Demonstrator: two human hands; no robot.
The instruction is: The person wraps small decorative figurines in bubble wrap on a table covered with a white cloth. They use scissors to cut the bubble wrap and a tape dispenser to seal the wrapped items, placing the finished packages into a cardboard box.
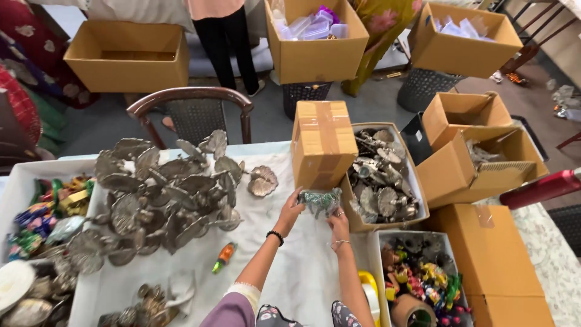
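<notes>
Both grips on metal figurine (320, 200), between hands

A packing table crowded with metal trinkets and cardboard boxes

A heap of grey metal leaf-shaped pieces (160, 194) covers the white-clothed table (296, 272) towards its far left, with one leaf plate (262, 181) lying apart beside it and a small orange-and-green piece (224, 257) nearer the front edge; a taped cardboard box (323, 144) stands at the far edge, an open box of metal ornaments (384, 178) just beside it at the right edge, a tray of colourful trinkets (423, 278) at the front right corner, and a wooden chair (192, 112) behind the table, with open cartons (128, 56) on the floor beyond
</notes>
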